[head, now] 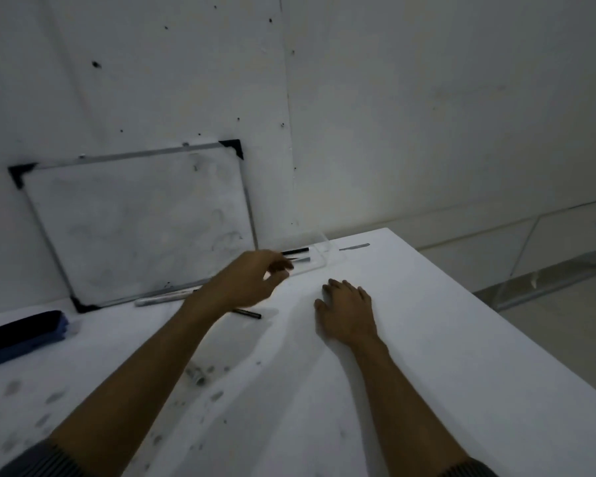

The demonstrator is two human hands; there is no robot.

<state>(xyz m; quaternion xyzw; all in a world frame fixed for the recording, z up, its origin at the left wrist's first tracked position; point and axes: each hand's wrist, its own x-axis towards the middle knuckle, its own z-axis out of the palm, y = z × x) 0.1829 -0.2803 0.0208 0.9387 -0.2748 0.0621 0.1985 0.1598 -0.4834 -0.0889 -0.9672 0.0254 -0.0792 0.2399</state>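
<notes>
Now left hand [252,277] hovers at pens [298,251] in the tray [322,261], grip blurred (clamped? cannot tell); right hand [348,311] lies flat, grip apart.

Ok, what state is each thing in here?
Whiteboard: leaning on the wall, smudged.
Tray: clear, on the table, two pens inside.
Black pen: lying loose on the table.
Silver pen: lying at the whiteboard's foot.
Blue case: lying flat at the left.
Left hand: raised at the tray, fingers loosely curled, apparently empty.
Right hand: flat on the table.
Table: ink-smudged.
</notes>
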